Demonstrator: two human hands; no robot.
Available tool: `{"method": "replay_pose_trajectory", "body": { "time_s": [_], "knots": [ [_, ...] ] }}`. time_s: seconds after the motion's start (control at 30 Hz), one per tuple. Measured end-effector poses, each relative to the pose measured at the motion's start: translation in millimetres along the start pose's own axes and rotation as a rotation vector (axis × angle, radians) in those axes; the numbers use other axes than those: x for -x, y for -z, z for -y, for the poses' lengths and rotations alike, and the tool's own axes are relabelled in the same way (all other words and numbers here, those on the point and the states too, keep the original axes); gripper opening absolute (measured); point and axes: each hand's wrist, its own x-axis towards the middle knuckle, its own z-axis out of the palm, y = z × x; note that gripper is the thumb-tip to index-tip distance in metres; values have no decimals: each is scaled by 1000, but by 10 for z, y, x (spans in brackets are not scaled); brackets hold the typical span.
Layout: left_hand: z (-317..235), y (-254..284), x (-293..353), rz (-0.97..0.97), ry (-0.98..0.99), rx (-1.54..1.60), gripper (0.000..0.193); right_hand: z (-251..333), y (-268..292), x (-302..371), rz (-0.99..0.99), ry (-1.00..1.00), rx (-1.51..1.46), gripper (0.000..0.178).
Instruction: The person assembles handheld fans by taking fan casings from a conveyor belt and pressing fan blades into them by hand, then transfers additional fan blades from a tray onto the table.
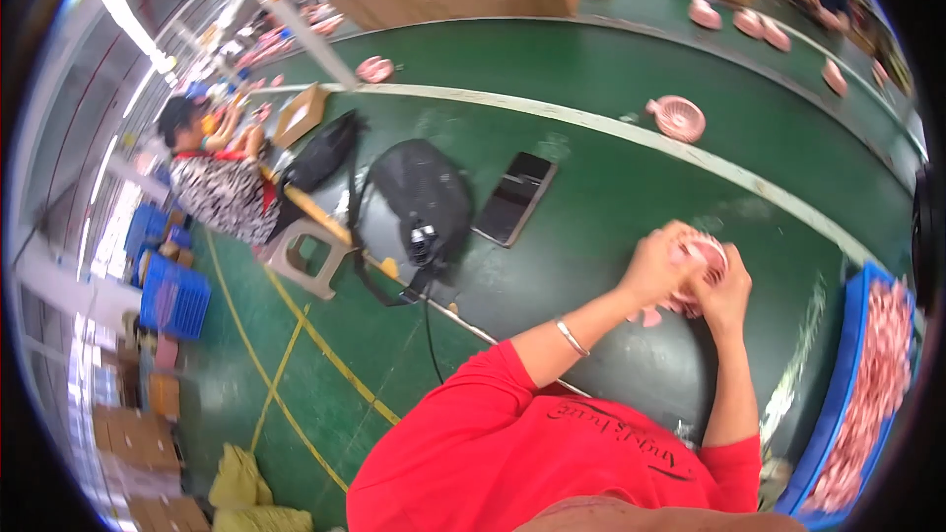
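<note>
Over the green worktop (591, 276), my left hand (658, 266) and my right hand (726, 298) are closed around a pink round plastic part (706, 254). Its upper rim shows between them; my fingers hide much of the rest. A few small pink pieces (650, 317) lie on the worktop below my left hand. Beyond my hands, a pink round slatted plastic part (680, 118) with a short stub rests on the green belt (552, 79).
A black phone (515, 199) and a black bag (424, 199) with a cable lie to the left. At the right edge stands a blue crate (838, 414) of small pink parts. Another person (222, 172) sits at the far left near a stool (307, 254). More pink parts (761, 26) line the back.
</note>
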Motion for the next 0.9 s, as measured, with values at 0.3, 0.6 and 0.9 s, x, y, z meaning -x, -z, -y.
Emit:
{"method": "replay_pose_trajectory", "body": {
  "time_s": [0.3, 0.6, 0.9],
  "knots": [
    [147, 301, -258, -260, 60, 326, 31, -824, 429, -409, -554, -233, -710, 38],
    [333, 339, -721, -159, 262, 204, 31, -344, 107, -103, 13, 469, 110, 25],
    [365, -17, -1888, -141, 322, -539, 49, -367, 112, -94, 140, 507, 315, 29]
  ]
}}
